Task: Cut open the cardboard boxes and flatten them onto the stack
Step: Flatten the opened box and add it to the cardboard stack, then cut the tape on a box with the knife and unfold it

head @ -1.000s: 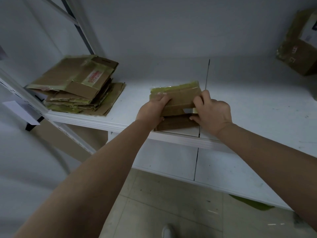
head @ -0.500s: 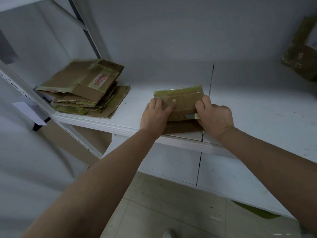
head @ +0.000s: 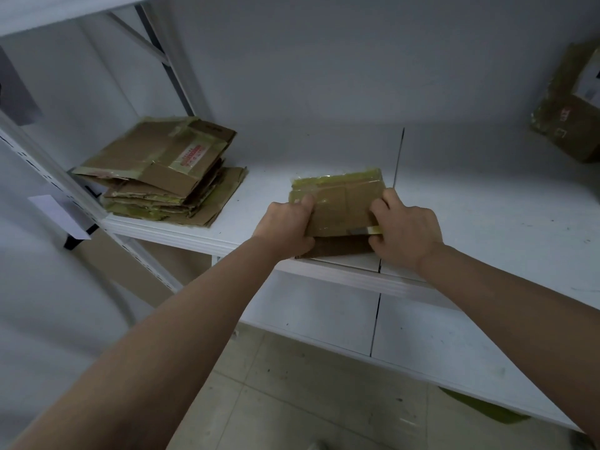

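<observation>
Fingers of each hand — left hand (head: 287, 226), right hand (head: 406, 230) — grip the box (head: 341, 203).

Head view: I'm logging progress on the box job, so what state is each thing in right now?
small box: taped shut, lying on the shelf edge, gripped at both sides.
left hand: grips the box's left side.
right hand: grips the box's right side, a blade-like tool under its thumb.
stack: flattened boxes piled at the shelf's left end.
far box: unflattened, at the shelf's far right.
shelf: bears all three.
</observation>
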The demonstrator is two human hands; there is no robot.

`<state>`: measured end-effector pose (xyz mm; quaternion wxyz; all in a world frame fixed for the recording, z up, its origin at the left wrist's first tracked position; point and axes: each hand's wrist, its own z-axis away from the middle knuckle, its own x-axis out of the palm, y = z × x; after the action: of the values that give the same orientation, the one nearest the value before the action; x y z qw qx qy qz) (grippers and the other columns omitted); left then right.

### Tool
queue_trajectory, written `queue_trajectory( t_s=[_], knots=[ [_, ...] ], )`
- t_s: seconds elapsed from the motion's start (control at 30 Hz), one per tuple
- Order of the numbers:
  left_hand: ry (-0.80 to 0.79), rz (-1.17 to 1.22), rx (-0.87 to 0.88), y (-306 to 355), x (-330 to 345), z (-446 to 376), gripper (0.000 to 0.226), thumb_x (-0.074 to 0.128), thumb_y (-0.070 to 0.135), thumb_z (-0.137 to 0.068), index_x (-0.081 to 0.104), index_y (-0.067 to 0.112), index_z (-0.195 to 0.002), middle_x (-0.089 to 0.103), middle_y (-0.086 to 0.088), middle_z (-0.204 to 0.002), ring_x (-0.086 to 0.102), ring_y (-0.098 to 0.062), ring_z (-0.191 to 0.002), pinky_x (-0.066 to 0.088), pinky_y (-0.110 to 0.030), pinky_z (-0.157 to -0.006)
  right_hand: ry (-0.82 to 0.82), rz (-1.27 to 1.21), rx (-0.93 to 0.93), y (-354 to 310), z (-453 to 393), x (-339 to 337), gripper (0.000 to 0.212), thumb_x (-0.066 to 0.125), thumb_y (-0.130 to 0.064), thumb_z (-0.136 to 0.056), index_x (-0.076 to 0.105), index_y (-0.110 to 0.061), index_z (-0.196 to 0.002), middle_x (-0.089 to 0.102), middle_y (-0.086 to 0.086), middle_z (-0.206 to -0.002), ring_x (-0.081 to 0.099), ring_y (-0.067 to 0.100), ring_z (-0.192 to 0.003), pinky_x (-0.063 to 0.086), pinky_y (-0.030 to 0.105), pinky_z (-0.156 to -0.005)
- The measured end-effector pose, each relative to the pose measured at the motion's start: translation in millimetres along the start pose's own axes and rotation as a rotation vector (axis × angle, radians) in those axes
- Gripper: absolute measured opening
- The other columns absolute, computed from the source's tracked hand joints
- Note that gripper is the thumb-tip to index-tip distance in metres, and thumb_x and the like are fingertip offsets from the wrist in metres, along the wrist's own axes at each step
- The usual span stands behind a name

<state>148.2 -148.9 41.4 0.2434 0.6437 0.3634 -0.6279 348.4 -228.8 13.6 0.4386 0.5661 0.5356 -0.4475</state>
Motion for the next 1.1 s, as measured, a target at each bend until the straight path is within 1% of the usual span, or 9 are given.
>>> queue_trajectory(
  t_s=[0.23,0.4,0.53,0.6,0.67,0.8,0.9,0.97,1.1],
  knots=[
    [-0.127,0.357,0.015,-24,-14,-4,0.025,0.055,0.034,-0.094,0.057,0.016,-0.110,0.064,0.000,-0.097,0.055,-0.020,-0.086,0.035,-0.028,-0.071,0.104,-0.205,-0.012,15,-3,-6,0.033,0.055,-0.045,-0.090,0.065,-0.019,-0.107,0.054,-0.002,-0.102,0.059,0.027,-0.075,0.044,0.030,-0.062],
    [-0.076,0.569,-0.122,-27,-13,-7,0.040,0.042,0.051,-0.097,0.049,0.013,-0.107,0.059,0.001,-0.091,0.054,-0.018,-0.082,0.036,-0.029,-0.064,0.179,-0.449,0.105,24,-6,-9,0.031,0.052,-0.048,-0.092,0.066,-0.026,-0.109,0.065,-0.005,-0.101,0.061,0.022,-0.092,0.048,0.030,-0.072],
    [0.081,0.458,-0.222,-19,-6,-16,0.040,0.048,0.052,-0.095,0.045,0.015,-0.112,0.059,0.004,-0.087,0.057,-0.020,-0.077,0.038,-0.030,-0.065,0.239,-0.505,0.202,18,-14,-5,0.028,0.057,-0.043,-0.091,0.051,-0.022,-0.108,0.062,-0.001,-0.094,0.059,0.024,-0.080,0.043,0.029,-0.062],
    [0.161,0.352,-0.272,-14,-1,-17,0.037,0.050,0.053,-0.093,0.044,0.020,-0.110,0.055,0.007,-0.076,0.056,-0.020,-0.069,0.037,-0.029,-0.060,0.264,-0.416,0.183,17,-16,-1,0.028,0.057,-0.044,-0.091,0.051,-0.021,-0.106,0.058,0.003,-0.101,0.059,0.028,-0.076,0.045,0.031,-0.061],
    [0.238,0.315,-0.304,-10,6,-17,0.033,0.053,0.052,-0.092,0.045,0.023,-0.108,0.054,0.008,-0.081,0.054,-0.018,-0.067,0.037,-0.028,-0.057,0.258,-0.364,0.193,18,-17,3,0.031,0.057,-0.047,-0.090,0.056,-0.020,-0.107,0.052,0.007,-0.105,0.058,0.030,-0.074,0.045,0.031,-0.060],
    [0.312,0.348,-0.277,-3,25,-15,0.021,0.051,0.040,-0.097,0.057,0.020,-0.102,0.055,0.001,-0.107,0.053,-0.020,-0.095,0.044,-0.031,-0.066,0.226,-0.297,0.181,17,-17,10,0.034,0.051,-0.048,-0.093,0.066,-0.021,-0.108,0.051,0.009,-0.109,0.059,0.031,-0.070,0.043,0.030,-0.059],
    [0.335,0.430,-0.273,6,44,-5,0.034,0.050,0.045,-0.095,0.058,0.014,-0.106,0.057,-0.004,-0.121,0.042,-0.024,-0.120,0.051,-0.041,-0.087,0.166,-0.304,0.193,19,-15,12,0.044,0.043,-0.058,-0.091,0.062,-0.027,-0.116,0.054,0.006,-0.112,0.062,0.032,-0.078,0.048,0.033,-0.063],
    [0.313,0.472,-0.250,12,53,3,0.051,0.057,0.055,-0.088,0.055,0.013,-0.118,0.047,-0.004,-0.140,0.033,-0.024,-0.135,0.044,-0.038,-0.101,0.125,-0.280,0.207,18,-14,15,0.058,0.044,-0.070,-0.083,0.056,-0.028,-0.121,0.056,0.004,-0.113,0.063,0.031,-0.082,0.048,0.032,-0.065],
    [0.313,0.563,-0.323,15,60,-2,0.060,0.070,0.050,-0.081,0.049,0.015,-0.124,0.040,-0.004,-0.148,0.035,-0.024,-0.139,0.044,-0.037,-0.101,0.115,-0.254,0.267,6,-13,21,0.069,0.056,-0.074,-0.073,0.049,-0.025,-0.121,0.061,0.002,-0.105,0.063,0.030,-0.084,0.043,0.030,-0.062]
  ],
)
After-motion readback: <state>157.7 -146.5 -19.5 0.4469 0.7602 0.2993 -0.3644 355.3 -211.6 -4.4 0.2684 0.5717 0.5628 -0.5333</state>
